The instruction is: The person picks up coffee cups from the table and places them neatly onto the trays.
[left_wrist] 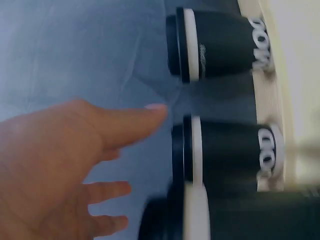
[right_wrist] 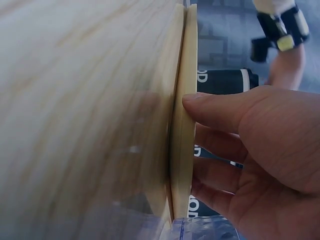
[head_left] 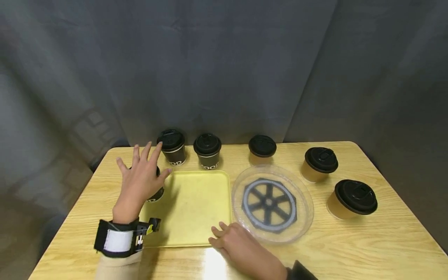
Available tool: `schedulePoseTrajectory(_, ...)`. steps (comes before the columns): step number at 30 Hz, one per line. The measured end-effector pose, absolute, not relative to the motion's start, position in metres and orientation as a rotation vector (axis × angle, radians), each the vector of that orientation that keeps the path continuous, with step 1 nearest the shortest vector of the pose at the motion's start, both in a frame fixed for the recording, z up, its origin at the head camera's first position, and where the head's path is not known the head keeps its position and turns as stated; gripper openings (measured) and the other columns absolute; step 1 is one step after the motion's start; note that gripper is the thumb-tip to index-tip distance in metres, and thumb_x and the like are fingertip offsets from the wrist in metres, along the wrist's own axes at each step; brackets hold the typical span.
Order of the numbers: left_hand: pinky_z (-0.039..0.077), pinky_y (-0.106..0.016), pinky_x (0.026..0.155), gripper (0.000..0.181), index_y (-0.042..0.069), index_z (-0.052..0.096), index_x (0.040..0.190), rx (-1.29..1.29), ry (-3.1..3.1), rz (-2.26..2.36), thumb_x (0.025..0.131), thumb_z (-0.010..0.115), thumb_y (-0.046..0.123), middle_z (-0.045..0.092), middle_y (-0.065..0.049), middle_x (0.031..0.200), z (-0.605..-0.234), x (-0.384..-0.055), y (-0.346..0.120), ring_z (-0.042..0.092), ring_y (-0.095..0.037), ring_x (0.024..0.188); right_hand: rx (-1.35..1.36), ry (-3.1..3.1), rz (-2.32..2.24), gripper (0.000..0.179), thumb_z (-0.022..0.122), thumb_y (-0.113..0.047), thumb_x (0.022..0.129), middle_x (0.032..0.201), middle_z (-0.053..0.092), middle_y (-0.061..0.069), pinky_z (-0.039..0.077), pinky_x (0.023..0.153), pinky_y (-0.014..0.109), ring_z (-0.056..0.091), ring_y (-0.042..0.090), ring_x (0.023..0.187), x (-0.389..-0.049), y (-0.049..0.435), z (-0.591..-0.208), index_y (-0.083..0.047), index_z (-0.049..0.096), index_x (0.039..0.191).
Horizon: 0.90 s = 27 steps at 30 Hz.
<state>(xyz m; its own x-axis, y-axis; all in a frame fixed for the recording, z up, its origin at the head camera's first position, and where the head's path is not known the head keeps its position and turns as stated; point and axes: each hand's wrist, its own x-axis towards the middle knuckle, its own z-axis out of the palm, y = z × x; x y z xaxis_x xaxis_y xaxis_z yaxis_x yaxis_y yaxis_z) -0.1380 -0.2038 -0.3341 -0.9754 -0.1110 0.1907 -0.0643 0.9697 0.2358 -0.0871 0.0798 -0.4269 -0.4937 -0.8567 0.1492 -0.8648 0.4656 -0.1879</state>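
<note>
My left hand (head_left: 138, 179) is spread wide over the left side of a yellow tray (head_left: 196, 210). Behind it, mostly covered, is a dark paper cup (head_left: 156, 194). Two more dark cups with black lids, one at the back left (head_left: 175, 154) and one (head_left: 209, 158) to its right, stand behind the tray. In the left wrist view the thumb (left_wrist: 135, 125) points at the lidded cups without gripping any. My right hand (head_left: 238, 247) pinches the tray's front rim near its right corner. In the right wrist view its thumb (right_wrist: 210, 107) lies on the rim, with the other fingers behind it.
A round clear plastic dish (head_left: 306, 214) with a dark spoked pattern in it sits right of the tray. Brown cups with black lids stand at the back (head_left: 261, 158), right (head_left: 309, 172) and far right (head_left: 337, 206). A grey curtain (head_left: 224, 70) hangs behind the wooden table (head_left: 378, 249).
</note>
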Motion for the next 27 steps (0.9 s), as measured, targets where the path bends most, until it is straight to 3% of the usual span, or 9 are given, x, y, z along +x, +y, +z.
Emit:
schedulePoseTrajectory(7, 0.001, -0.081, 0.106, 0.08, 0.018, 0.015, 0.157, 0.071, -3.005, -0.349, 0.095, 0.059, 0.041, 0.016, -0.021, 0.161, -0.316, -0.191, -0.193, 0.012, -0.047, 0.148, 1.519, -2.698, 0.409, 0.026, 0.052, -0.02, 0.099, 0.127, 0.065, 0.005, 0.053, 0.096, 0.043, 0.064, 0.03, 0.118, -0.092, 0.081, -0.428, -0.023, 0.071, 0.115)
schedulePoseTrajectory(18, -0.001, -0.085, 0.102, 0.08, 0.022, 0.018, 0.157, 0.07, -3.144, -0.326, 0.093, 0.058, 0.049, 0.008, -0.017, 0.163, -0.319, -0.229, -0.202, 0.008, -0.045, 0.149, 1.51, -2.709, 0.402, 0.025, 0.051, -0.022, 0.1, 0.127, 0.065, 0.005, 0.053, 0.097, 0.043, 0.064, 0.03, 0.117, -0.093, 0.077, -0.428, -0.023, 0.07, 0.116)
schedulePoseTrajectory(27, 0.02, -0.075, 0.109, 0.077, 0.017, 0.02, 0.156, 0.103, -3.223, -0.32, 0.094, 0.057, 0.046, 0.008, -0.021, 0.162, -0.318, -0.245, -0.203, 0.01, -0.046, 0.148, 1.512, -2.727, 0.441, 0.026, 0.05, -0.022, 0.1, 0.13, 0.064, 0.006, 0.051, 0.1, 0.046, 0.062, 0.031, 0.12, -0.095, 0.074, -0.43, -0.023, 0.069, 0.118)
